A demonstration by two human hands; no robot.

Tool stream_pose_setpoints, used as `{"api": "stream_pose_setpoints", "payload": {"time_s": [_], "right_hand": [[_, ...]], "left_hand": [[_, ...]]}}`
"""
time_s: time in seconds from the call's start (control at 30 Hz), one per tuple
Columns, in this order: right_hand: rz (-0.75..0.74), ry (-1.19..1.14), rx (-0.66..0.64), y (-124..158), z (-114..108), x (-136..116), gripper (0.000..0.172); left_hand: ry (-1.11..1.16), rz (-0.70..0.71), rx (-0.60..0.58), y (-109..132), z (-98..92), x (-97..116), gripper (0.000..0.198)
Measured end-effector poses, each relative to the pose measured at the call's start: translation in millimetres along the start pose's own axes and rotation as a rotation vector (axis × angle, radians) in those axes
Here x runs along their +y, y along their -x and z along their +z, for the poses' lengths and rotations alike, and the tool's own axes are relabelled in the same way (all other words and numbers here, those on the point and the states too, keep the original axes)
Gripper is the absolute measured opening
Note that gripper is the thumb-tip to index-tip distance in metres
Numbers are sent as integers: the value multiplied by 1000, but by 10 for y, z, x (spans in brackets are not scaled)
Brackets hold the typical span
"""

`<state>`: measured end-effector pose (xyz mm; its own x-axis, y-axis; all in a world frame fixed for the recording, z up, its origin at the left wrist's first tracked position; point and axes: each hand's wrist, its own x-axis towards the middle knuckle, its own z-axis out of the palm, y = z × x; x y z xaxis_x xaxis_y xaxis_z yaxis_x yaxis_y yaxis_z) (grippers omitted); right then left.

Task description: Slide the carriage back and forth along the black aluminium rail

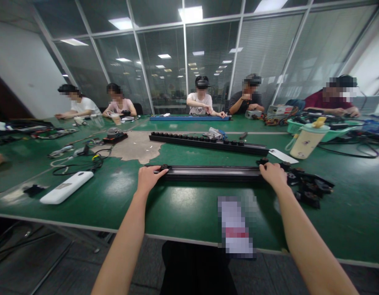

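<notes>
A long black rail (214, 174) with a shiny channel along its top lies crosswise on the table in front of me. My left hand (149, 178) is closed round its left end, thumb along the top beside a small black part (164, 166) in the channel. At the right end, my right hand (275, 175) grips the rail, with its fingertips by another small black part (262, 161). Its far-side fingers are hidden. Just right of that hand lies a pile of loose black parts (312, 188).
Behind the rail lies a second black rail (208, 143) carrying several round black parts. A white power bank-like device (67, 187) and cables (93, 162) are on the left. On the right stand a cream cup (307, 141) and green basket (343, 133). Several people sit across the table.
</notes>
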<state>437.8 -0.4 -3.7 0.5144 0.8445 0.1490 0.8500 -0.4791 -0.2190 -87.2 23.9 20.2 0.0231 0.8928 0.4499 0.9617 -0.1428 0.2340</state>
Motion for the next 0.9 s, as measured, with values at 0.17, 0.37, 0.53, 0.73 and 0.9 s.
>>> {"api": "stream_pose_setpoints", "payload": {"time_s": [0.17,0.37,0.53,0.73,0.9], "right_hand": [[5,2,-11,-13,-1,3,58],[-1,-6,-5,-22,10,13,58],[-5,2,-1,-27,21,19,58],[-6,16,8,-17,12,10,56],[-5,16,-2,-14,5,7,57]], "left_hand": [[11,22,7,-7,20,-25,48],[26,14,5,3,15,-17,47],[50,35,8,-2,20,-24,45],[44,68,35,-4,57,-19,45],[22,96,48,5,72,6,45]]}}
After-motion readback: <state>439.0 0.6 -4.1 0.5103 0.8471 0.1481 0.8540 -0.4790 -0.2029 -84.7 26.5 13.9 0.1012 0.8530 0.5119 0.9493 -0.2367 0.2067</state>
